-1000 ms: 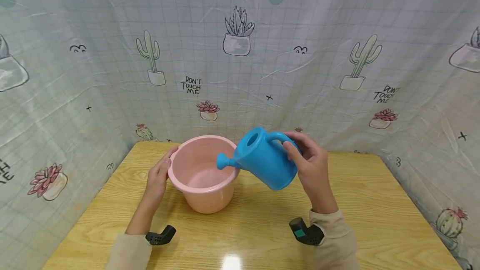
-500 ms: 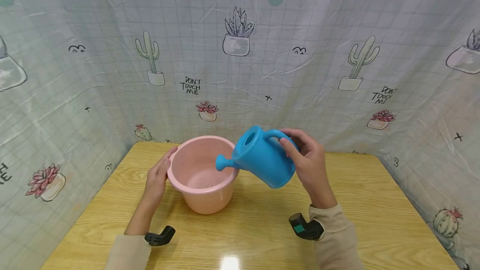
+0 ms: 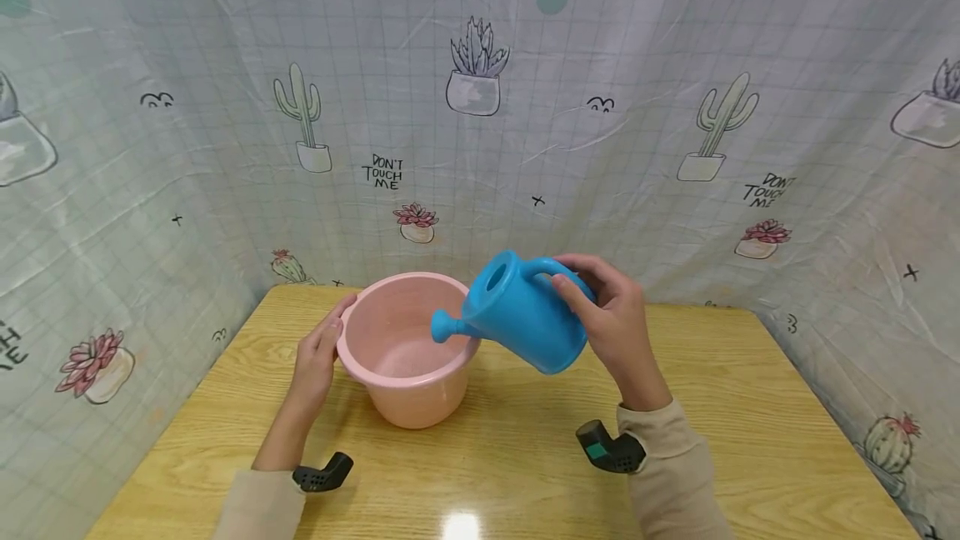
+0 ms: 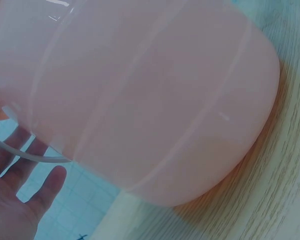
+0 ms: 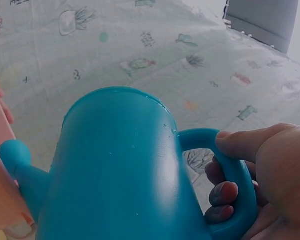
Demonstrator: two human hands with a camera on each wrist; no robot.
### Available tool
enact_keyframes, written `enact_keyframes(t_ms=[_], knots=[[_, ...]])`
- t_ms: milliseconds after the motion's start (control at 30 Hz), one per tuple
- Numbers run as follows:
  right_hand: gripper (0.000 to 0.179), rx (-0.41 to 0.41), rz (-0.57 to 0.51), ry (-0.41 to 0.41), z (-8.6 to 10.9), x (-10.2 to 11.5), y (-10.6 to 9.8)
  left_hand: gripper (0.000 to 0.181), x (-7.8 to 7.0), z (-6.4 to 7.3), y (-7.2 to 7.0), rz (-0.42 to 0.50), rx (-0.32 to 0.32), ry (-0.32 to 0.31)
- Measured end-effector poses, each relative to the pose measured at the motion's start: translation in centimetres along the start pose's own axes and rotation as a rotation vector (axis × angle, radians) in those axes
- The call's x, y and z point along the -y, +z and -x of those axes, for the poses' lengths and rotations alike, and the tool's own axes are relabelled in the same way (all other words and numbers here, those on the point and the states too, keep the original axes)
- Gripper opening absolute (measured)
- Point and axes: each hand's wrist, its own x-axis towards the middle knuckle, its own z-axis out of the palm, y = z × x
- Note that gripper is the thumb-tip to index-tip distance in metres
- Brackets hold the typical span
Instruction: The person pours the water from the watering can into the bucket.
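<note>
On the wooden table stands a pink plastic basin (image 3: 420, 398), left of the middle in the head view. My left hand (image 3: 318, 348) holds its left rim, fingers along the outer edge. In the left wrist view, a pale curved strip (image 4: 32, 156) crosses in front of the fingers, and the basin's wall hides some fingertips. My right hand (image 3: 618, 323) grips the handle of a blue watering can (image 3: 528, 319), fingers wrapped through the loop and thumb on top. The can hangs above the table, tilted left, its spout (image 3: 447, 326) over the basin's right side. Small droplets dot the can in the right wrist view.
The wooden table (image 3: 540, 465) reaches to a patterned cloth (image 3: 540, 123) hung behind and along both sides. A black device (image 3: 324, 473) sits on the left wrist, another black device (image 3: 611, 448) on the right.
The watering can and my right hand have shifted slightly left and up, the can staying tilted. My left hand and the basin have stayed in place.
</note>
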Motion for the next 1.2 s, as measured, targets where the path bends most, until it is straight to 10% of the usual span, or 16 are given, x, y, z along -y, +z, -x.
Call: enact_keyframes(t_ms=[1200], knots=[[0.025, 0.037, 0.012, 0.016, -0.21, 0.01, -0.75, 0.048, -0.38, 0.76, 0.41, -0.008, -0.021, -0.037]])
